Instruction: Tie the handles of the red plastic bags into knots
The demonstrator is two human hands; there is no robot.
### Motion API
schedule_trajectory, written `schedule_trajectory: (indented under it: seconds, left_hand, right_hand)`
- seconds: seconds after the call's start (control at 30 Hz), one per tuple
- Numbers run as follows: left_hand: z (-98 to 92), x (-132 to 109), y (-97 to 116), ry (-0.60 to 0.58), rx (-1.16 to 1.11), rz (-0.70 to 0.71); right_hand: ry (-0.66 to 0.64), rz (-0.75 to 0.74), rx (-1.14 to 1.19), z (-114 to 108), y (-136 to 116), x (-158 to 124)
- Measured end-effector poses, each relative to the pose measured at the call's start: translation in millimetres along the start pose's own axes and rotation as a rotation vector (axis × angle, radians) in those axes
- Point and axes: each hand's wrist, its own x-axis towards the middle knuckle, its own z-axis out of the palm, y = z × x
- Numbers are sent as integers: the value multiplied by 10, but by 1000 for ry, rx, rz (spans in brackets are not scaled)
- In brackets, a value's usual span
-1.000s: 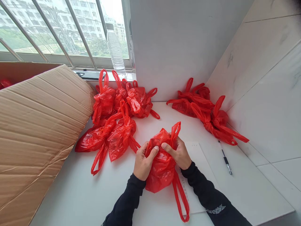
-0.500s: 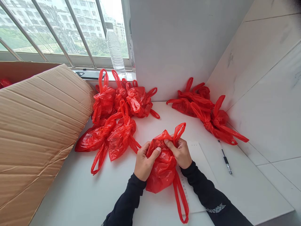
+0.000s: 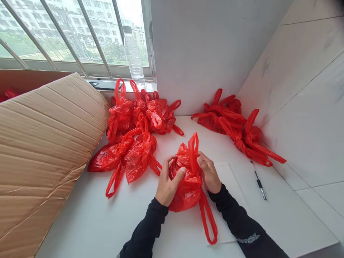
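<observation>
Between my two hands is a knotted red plastic bag (image 3: 186,193), one handle loop upright and the other trailing down to the right over a paper sheet (image 3: 228,186). My left hand (image 3: 168,181) grips the bag's left side, its thumb on the front and its fingers behind. At the upper right of the bag, my right hand (image 3: 209,173) has bent fingers against the plastic beside the upright loop; its fingertips are partly hidden.
Several tied red bags (image 3: 139,147) lie left of centre, with another pile (image 3: 233,125) at the back right. A cardboard box (image 3: 51,143) fills the left. A pen (image 3: 260,184) lies right; a bottle (image 3: 134,57) stands on the windowsill.
The held bag has turned a little and its lower edge has risen. Its upper loop now points up instead of right. My right fingers have moved from the front toward the bag's side.
</observation>
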Motion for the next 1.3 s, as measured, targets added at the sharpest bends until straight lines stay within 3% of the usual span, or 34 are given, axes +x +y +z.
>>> schedule_trajectory:
  seconds: [0.2,0.37,0.53,0.67,0.9,1.2,1.3]
  left_hand:
    - [-56,64,-69,32,-231,-100]
    - [-74,105,-102,115,-369,-132]
    - [-89,114,-69,189,-401,-59]
    - [-83,103,-47,203,-381,-10]
    - [-81,125,-25,199,-489,-159]
    - [-119,144,-102,205,-481,-85]
    - [-112,136,-74,199,-490,-108]
  right_hand:
    - [-149,34,17,55,-53,-52]
    - [-95,-26,-49,34,-59,-30]
    - [-126,37,-70,20,-41,17]
    - [-51,55,-137,17,29,54]
    - [53,26,-105,-47,111,95]
    - [-40,46,-99,-27,102,88]
    - [-12,61,-72,-48,153,103]
